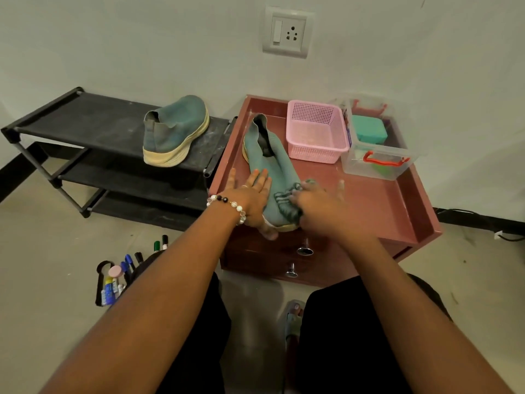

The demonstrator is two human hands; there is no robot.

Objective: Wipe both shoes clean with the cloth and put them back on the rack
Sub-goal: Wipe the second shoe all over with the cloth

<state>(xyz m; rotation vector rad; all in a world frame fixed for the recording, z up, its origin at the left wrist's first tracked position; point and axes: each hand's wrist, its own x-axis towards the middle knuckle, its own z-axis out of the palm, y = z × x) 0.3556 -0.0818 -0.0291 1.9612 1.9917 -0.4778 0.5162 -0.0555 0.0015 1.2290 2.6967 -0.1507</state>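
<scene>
One teal slip-on shoe [176, 129] with a cream sole stands on the top shelf of the black rack [93, 120]. The second teal shoe [272, 155] lies on the reddish cabinet top [375, 206], toe toward me. My left hand [250, 197] lies flat against the shoe's left side, fingers straight, thumb under the toe. My right hand [315, 206], blurred, presses a green striped cloth [289, 200] onto the toe, fingers curled over it.
A pink basket [315, 132] and a clear box [375, 143] with red latches sit at the back of the cabinet. Markers and small items [125, 271] lie on the floor at the left. A wall socket [287, 32] is above.
</scene>
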